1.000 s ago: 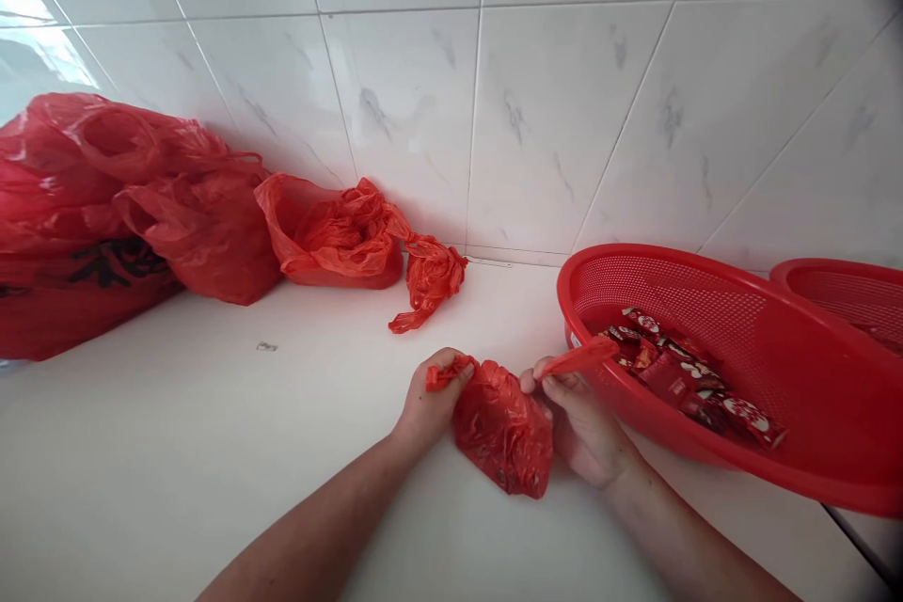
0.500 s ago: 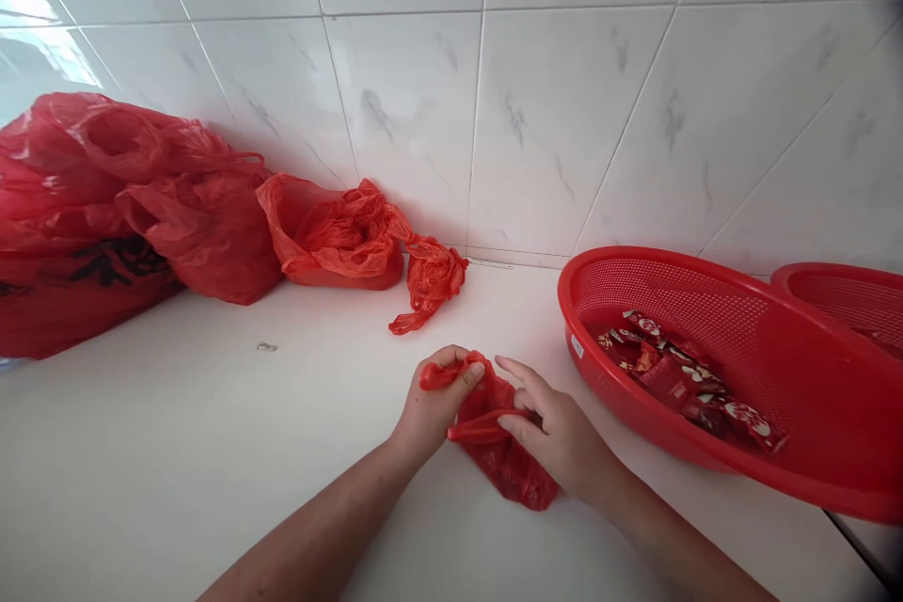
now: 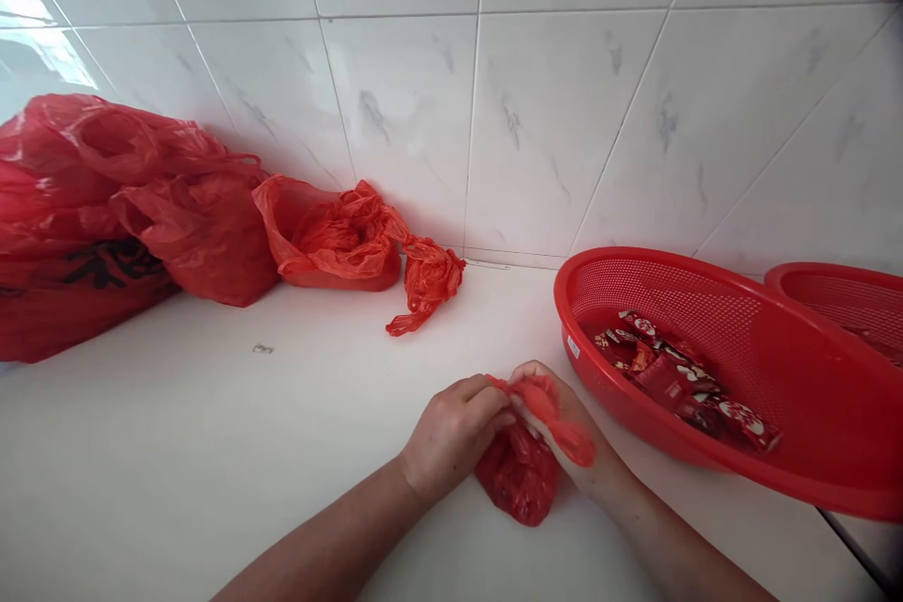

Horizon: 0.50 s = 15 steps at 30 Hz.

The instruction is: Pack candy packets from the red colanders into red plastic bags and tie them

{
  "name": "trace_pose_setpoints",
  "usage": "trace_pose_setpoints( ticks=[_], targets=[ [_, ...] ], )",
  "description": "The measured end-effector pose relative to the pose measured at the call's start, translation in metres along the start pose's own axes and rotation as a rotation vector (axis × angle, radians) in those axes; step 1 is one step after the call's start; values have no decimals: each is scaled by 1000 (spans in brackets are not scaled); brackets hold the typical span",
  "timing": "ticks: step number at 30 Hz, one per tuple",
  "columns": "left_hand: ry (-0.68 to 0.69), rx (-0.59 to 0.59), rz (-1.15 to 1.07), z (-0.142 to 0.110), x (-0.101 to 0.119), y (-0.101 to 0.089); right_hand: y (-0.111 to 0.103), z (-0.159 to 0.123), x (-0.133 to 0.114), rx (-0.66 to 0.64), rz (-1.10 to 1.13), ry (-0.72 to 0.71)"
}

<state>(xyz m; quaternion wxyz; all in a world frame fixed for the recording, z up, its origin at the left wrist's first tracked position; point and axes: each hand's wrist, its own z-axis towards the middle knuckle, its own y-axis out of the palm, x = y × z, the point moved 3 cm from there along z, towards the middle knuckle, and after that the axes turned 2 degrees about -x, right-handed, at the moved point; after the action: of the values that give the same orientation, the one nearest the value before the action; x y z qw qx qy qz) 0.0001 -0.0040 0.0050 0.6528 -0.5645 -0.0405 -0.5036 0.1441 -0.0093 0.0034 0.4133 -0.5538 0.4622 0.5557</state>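
Between my hands, low over the white tabletop, is a small red plastic bag (image 3: 520, 480) with something dark showing faintly through its film. My left hand (image 3: 455, 428) is closed on the gathered neck of the bag from the left. From the other side my right hand (image 3: 564, 409) grips the same neck, and a loose bag handle lies across its back toward the wrist. The fingertips of both hands meet at the neck and partly hide one another. The bag's lower part hangs rounded beneath them, near or on the tabletop.
To the right, a red perforated basket (image 3: 656, 480) holds several red wrapped packets (image 3: 670, 381); a second basket (image 3: 847, 277) stands behind it. Along the tiled wall are a crumpled red bag (image 3: 432, 277), an open bag (image 3: 331, 245) and full bags (image 3: 77, 198). A small scrap (image 3: 263, 349) lies on the table (image 3: 176, 451).
My left hand has moved right and turned over at the bag's neck. The right hand has closed on it, and the handles are now drawn together, one flopping over my right hand.
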Motion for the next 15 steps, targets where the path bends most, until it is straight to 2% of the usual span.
trace_pose_setpoints(
  ticks=[3, 6, 10, 15],
  targets=[
    [-160, 60, -226, 0, -8, -2, -1, 0, 5, -79, 167, 88],
    [-322, 101, -447, -1, -15, -2, -3, -1, 7, -117, 220, 81],
    [-237, 9, -431, 3, -10, -4, 1, -2, 4, -146, 128, 68],
    [-158, -39, -309, 4, -5, -7, 7, -3, 1, -91, -56, 44]
  ],
)
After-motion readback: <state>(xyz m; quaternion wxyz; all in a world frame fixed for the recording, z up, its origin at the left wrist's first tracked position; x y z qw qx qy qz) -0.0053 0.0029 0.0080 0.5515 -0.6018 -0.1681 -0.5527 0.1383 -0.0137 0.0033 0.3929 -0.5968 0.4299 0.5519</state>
